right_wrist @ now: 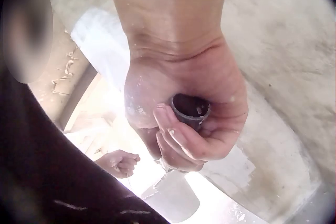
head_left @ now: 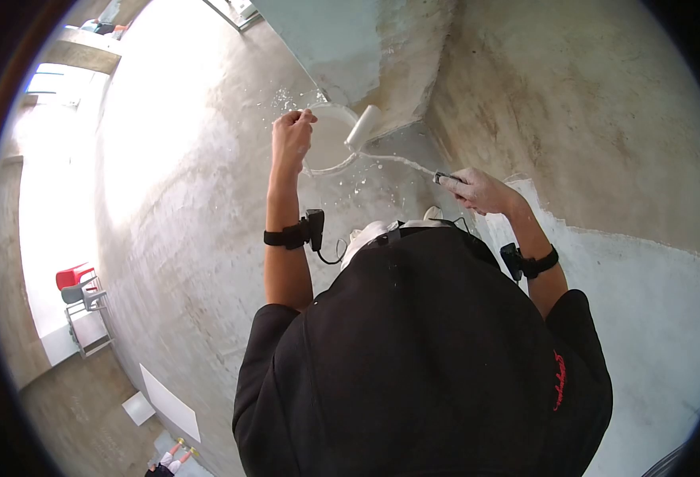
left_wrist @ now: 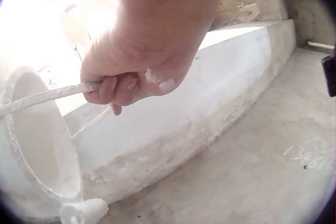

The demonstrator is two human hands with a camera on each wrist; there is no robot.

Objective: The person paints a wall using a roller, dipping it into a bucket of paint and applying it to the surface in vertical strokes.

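Note:
My left hand [head_left: 290, 141] grips the thin, paint-coated handle [left_wrist: 52, 96] of a white bucket [right_wrist: 181, 203]. In the head view that hand is at the bucket's left side, fingers curled. Dried white paint marks its palm in the left wrist view. My right hand [head_left: 481, 192] holds a paint roller by its dark handle [right_wrist: 190, 112], whose hollow end shows in the right wrist view. From there a paint-covered rod runs left to the white roller sleeve [head_left: 362, 127], which lies over the bucket's right rim. Pale paint shows inside the bucket.
White splashes [head_left: 285, 99] mark the concrete floor around the bucket. A wall [head_left: 572, 103] rises on the right, beside a white-coated area [head_left: 644, 302]. Red and grey stools [head_left: 79, 280] stand far left. Another person [head_left: 173, 461] is at the bottom left.

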